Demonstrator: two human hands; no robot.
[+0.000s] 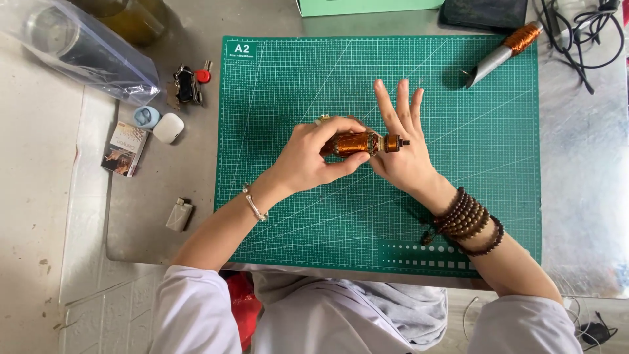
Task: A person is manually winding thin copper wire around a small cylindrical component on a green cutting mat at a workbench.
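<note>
two hands work over the green cutting mat [275, 196] on the bench [583, 196]. the left hand [313, 156] is curled around the copper-wound rotor [357, 143], thumb below and fingers over the top, holding it just above the middle of the mat. the right hand [401, 141] is spread flat, fingers fanned and pointing away from the body, with its palm against the shaft end of the rotor; it pinches nothing.

recommended practice, judged from this view:
- grip the rotor by its ends, not by the copper winding, so the wire layers are not shifted.
- hold the shaft level and let the flat palm only support or roll the end; avoid side pressure on the thin shaft tip.
- keep the work low over the mat, so a slip stays contained.
- keep the bead bracelets [466, 223] on the right wrist clear of any loose wire; whether a wire strand runs free cannot be told here.

a second copper-wound spool [508, 51] lies at the far right corner of the mat, well apart. keys [188, 84] and small cases [158, 122] sit left of the mat.
</note>
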